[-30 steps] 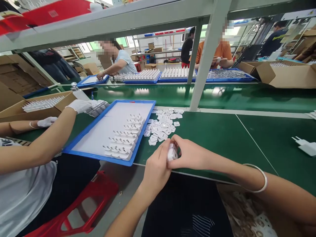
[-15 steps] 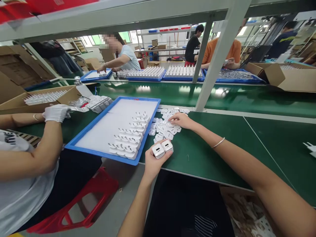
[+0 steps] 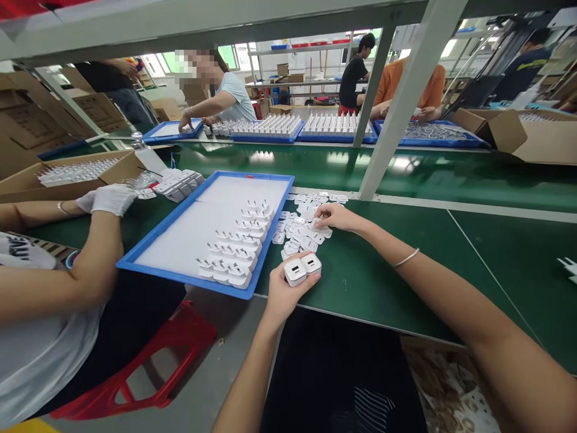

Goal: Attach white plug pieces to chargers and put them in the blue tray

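Note:
Two white USB chargers point(image 3: 303, 270) sit side by side in my left hand point(image 3: 283, 294), their port faces turned up. My right hand point(image 3: 336, 216) is over the pile of flat white plastic pieces point(image 3: 295, 228), its thumb and fingers pinched together at the pile's right side. A white piece appears to be between those fingertips, partly hidden by them. Left of the pile lies a blue-rimmed tray point(image 3: 162, 273) with a white liner. Rows of white chargers with upright pins point(image 3: 232, 255) stand along the tray's right side.
At left, a co-worker's gloved hand point(image 3: 112, 199) works beside a cardboard box point(image 3: 108, 171) of chargers. A metal post point(image 3: 396, 114) rises behind the pile. Filled trays point(image 3: 265, 129) line the far side of the green belt point(image 3: 306, 159). A white pronged part point(image 3: 568, 267) lies far right.
My right hand has drawn its fingers together at the pile and shifted slightly right. My left hand still holds both chargers. The co-worker's gloved hand at left has moved a little.

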A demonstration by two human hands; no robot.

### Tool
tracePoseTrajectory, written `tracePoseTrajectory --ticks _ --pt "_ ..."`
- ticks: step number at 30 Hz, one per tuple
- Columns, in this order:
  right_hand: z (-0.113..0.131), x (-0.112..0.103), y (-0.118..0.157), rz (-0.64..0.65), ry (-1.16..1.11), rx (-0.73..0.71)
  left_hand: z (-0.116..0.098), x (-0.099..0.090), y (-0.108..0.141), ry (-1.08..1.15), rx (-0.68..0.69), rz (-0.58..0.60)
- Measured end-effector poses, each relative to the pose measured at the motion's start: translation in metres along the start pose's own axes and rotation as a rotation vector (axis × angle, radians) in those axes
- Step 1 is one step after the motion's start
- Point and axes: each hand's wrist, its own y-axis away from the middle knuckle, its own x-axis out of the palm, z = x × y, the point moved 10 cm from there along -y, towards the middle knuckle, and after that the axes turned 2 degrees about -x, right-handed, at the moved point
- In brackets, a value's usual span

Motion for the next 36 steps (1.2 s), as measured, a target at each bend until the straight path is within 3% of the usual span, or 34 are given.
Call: tracePoseTrajectory --ticks 5,9,12,16,20,27,36 --pt "0.018 -0.003 0.041 0.011 -0.206 0.03 -0.018 0.004 -0.002 -0.101 0.179 -0.013" --pt "0.021 0.012 0.082 0.017 -0.371 0.1 -0.016 0.024 -0.004 -0.054 0.122 0.044" --pt "0.02 0.018 0.102 -0.06 -0.454 0.12 -0.013 0.037 -0.004 0.009 0.07 0.045" --pt "0.028 0.009 0.115 -0.23 -0.365 -0.005 -0.015 0.037 -0.003 0.024 0.088 -0.017" --pt "0.035 0.014 0.122 -0.184 -0.296 -0.092 -0.017 0.027 0.001 -0.036 0.124 -0.081" --pt "0.021 -0.003 0.142 -0.214 -0.452 0.06 -0.028 0.031 0.003 -0.119 0.249 -0.038" --pt "0.023 0.026 0.151 -0.148 -0.764 0.171 -0.045 0.034 0.004 -0.178 0.371 -0.019"
